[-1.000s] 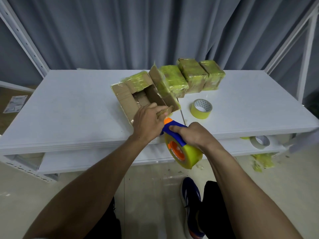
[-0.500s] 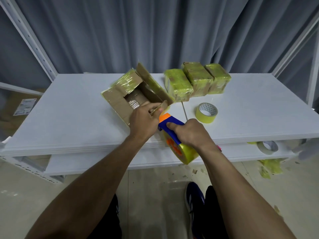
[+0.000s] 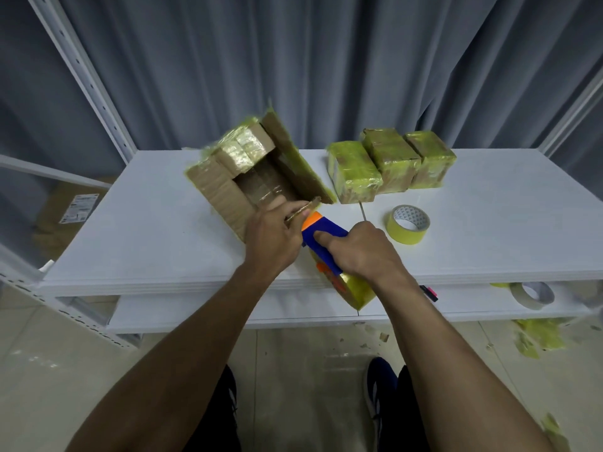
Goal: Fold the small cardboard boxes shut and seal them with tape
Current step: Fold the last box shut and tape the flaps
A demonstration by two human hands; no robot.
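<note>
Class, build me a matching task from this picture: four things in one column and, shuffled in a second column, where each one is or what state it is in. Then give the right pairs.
Things
1. open cardboard box
2. three taped boxes
3. loose yellow tape roll
4. tape dispenser

Places or states
A. gripped in the right hand
B. lying alone on the table, right of the hands
C. flaps up, near flap held by the left hand
D. side by side in a row at the back of the table

Pairs: 1-C, 2-D, 3-B, 4-A
</note>
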